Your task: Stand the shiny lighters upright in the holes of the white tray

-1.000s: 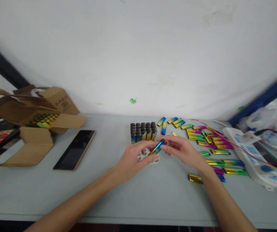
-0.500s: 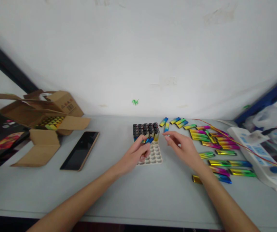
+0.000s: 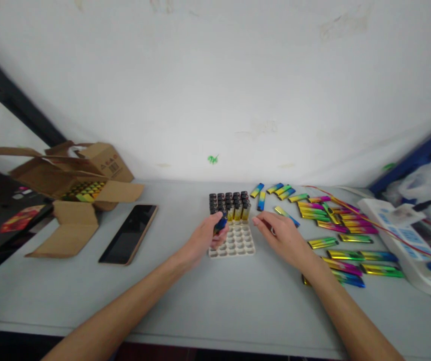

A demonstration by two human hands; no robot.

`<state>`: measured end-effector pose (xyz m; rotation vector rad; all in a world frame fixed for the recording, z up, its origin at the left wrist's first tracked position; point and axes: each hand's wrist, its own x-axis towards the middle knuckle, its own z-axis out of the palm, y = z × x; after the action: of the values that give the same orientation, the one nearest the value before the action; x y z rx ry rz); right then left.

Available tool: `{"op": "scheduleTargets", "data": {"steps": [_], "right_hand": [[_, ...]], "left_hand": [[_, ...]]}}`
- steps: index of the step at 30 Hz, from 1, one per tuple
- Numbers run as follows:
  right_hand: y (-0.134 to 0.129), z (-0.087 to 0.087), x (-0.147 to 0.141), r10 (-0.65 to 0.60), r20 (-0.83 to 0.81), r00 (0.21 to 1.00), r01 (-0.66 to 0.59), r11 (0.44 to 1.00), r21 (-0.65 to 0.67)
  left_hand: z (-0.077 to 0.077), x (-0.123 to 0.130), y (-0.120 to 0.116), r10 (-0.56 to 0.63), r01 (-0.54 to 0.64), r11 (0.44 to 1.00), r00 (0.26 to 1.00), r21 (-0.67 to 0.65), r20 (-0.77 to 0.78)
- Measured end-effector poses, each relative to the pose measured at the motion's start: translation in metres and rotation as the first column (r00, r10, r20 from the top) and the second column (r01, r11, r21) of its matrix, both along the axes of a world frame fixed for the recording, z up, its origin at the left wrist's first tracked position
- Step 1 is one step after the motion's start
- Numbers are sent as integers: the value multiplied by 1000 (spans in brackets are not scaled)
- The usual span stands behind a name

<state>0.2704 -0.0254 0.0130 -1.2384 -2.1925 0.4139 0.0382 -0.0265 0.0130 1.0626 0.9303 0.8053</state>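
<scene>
A white tray [image 3: 242, 246] with round-edged pockets lies mid-table. Its back rows hold upright black-topped lighters [image 3: 228, 196], and a row with clear yellowish bodies [image 3: 238, 212] stands in front of them. My left hand [image 3: 206, 234] is closed round a dark blue lighter [image 3: 221, 223] over the tray's left side. Right of the tray, my right hand [image 3: 281, 235] hovers with its fingers curved and apart, holding nothing visible. A yellow and blue lighter sleeve [image 3: 287, 216] lies just behind it.
Many shiny coloured sleeves [image 3: 345, 220] are scattered at the right, beside a white power strip [image 3: 413, 250] with wires. On the left lie a phone [image 3: 129, 234] and an open cardboard box [image 3: 74, 220] with lighters inside.
A yellow and blue sleeve now lies behind my right hand, where none lay before. My left hand has turned, with the blue lighter more upright. The view has shifted slightly.
</scene>
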Motion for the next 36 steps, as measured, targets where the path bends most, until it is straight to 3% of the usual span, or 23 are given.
{"op": "scheduleTargets", "data": {"steps": [7,12,15,18,20,23,25,30,36], "right_hand": [[2,-1,1,-6,2,1000,6,1000,-17],[2,-1,1,13,28,1000,-13,1000,-16],[3,-2,2,11,49,999,-10,1000,-19],[5,-3,4,0,65,998,2,1000,-20],[7,-3,6,-13,74,997,14,1000,-13],[8,-2,8,-44,97,994,43,999,10],[8,0,9,-65,109,992,62,998,29],[8,2,10,-78,101,992,73,996,53],[9,3,15,-75,59,995,71,995,71]], "left_hand": [[3,-1,-1,66,-67,997,998,-31,-7],[9,-3,1,-24,30,994,998,-105,57],[13,-4,-1,-56,57,998,994,-10,96],[23,-7,-4,-51,37,981,997,192,65],[32,-10,-4,-5,9,928,1000,374,-11],[44,-14,2,169,-55,777,978,627,-124],[47,-15,9,248,-51,685,954,727,-166],[36,-13,30,284,170,543,884,822,-371],[25,-13,38,372,413,308,777,857,-508]]}}
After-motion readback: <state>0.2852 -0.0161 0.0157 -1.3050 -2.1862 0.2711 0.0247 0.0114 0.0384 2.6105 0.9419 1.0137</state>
